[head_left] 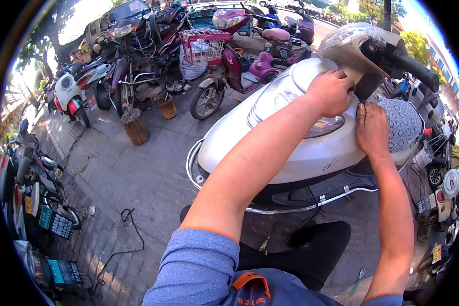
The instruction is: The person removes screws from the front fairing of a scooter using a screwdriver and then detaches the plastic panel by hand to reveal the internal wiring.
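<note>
Head view: A big white scooter [229, 148] stands right in front of the person, and both hands are on it.
Left hand: The left hand [332, 93] is curled, knuckles up, at the top edge of the scooter's shiny shell [275, 166]. Its fingertips are tucked out of sight, so I cannot tell if it pinches anything.
Right hand: The right hand [373, 127] is bent over the shell's edge, near the other hand and just beside a patterned pad [405, 125] on the scooter. I cannot tell if its fingers are squeezing or only pushing.
Work now: It looks like both hands are busy at the shell's edge, below the black handle grip [429, 80] of the scooter.
Next move: I think it calls for a good hold on that edge and gentle fingers, so the shell does not crack.
Ground: Grey paving [153, 176] lies under the scooter. A tool [358, 282] with a green handle lies on the person's side of it, and a black cord [132, 239] curls to its left.
Around: Past the scooter are a wooden stump [135, 127], a rusty can [167, 106] and a bike with a pink-and-white basket [205, 47]. More bikes are parked on both sides of the scooter, outdoors in sunshine.
</note>
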A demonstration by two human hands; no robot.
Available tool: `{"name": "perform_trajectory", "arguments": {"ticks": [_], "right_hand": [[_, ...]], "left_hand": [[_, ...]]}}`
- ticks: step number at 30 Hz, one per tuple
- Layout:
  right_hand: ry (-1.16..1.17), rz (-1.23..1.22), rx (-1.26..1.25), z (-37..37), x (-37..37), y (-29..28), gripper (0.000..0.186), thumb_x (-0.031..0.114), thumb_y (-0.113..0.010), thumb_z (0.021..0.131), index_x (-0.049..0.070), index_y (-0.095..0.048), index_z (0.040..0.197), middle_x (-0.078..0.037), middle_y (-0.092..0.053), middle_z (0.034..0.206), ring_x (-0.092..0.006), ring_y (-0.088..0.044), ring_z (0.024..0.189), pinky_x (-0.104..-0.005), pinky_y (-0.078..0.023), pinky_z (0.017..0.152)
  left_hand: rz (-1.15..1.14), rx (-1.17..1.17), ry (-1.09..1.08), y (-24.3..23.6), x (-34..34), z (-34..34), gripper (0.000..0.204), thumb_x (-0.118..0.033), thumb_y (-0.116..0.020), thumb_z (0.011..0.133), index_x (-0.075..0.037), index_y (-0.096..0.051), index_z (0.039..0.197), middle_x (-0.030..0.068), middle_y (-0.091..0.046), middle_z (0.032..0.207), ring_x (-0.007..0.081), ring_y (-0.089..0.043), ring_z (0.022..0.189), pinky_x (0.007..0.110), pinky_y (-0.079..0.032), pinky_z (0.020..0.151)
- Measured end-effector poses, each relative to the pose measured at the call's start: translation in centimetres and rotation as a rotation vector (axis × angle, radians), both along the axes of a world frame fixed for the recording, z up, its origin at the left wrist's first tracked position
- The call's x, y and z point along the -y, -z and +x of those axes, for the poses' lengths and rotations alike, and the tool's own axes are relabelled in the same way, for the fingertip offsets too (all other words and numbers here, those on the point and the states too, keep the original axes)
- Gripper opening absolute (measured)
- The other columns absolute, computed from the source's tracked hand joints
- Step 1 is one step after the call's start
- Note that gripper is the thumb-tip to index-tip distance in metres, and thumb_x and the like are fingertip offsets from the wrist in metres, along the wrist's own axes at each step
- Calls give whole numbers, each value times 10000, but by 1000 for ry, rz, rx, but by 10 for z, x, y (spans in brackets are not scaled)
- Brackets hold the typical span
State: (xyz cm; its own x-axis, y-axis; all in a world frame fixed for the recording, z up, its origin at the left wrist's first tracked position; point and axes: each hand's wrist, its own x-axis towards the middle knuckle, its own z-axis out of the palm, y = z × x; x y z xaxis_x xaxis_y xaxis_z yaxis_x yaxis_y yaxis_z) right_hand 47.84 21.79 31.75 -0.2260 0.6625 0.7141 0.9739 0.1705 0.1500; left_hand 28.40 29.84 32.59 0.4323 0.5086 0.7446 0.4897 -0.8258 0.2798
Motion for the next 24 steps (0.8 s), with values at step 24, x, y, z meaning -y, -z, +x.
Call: {"name": "perform_trajectory", "arguments": {"ticks": [24], "right_hand": [[236, -371, -1, -47, -28, -52, 695, 582, -497, 1089, -86, -657, 1187, -351, -695, 1225, -521, -652, 1168, -536, -499, 1016]], "left_hand": [[-1104, 606, -987, 303, 94, -299, 722, -573, -488, 1052, 50, -644, 1382, 310, -685, 1360, 474, -626, 1322, 521, -460, 1129]]}}
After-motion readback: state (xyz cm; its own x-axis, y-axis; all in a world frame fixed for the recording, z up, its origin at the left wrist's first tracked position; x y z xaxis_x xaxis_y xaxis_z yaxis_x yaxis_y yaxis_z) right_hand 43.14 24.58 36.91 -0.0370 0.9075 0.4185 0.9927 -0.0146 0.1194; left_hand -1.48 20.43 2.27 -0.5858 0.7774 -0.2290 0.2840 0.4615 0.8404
